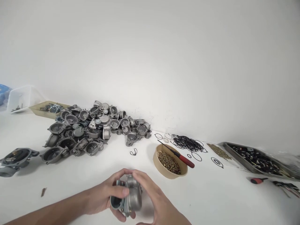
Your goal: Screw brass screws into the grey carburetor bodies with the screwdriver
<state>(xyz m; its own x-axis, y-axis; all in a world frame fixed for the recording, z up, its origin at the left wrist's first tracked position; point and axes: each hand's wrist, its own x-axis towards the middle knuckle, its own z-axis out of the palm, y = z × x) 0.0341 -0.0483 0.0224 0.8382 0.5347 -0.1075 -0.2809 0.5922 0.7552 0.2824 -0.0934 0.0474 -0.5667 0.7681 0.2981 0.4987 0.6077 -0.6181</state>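
A grey metal carburetor (134,197) is held just above the white table, near the front edge of the view. My left hand (109,190) wraps round it from the left, its thumb across the body and fingertips showing below. Its round bore faces me at the left and its smooth float bowl is at the right. My right hand (159,200) curves round the right side, fingertips at the carburetor's top and thumb low, with a gap between palm and metal. Whether the right fingertips press on it I cannot tell.
Many grey float bowls (91,148) are heaped at the left, near a larger carburetor body (17,157). A bowl (157,164) of brass screws carries a red-handled screwdriver (186,161). Black O-rings (188,143), brass pieces (217,151) and a metal tray (252,170) of small parts lie right.
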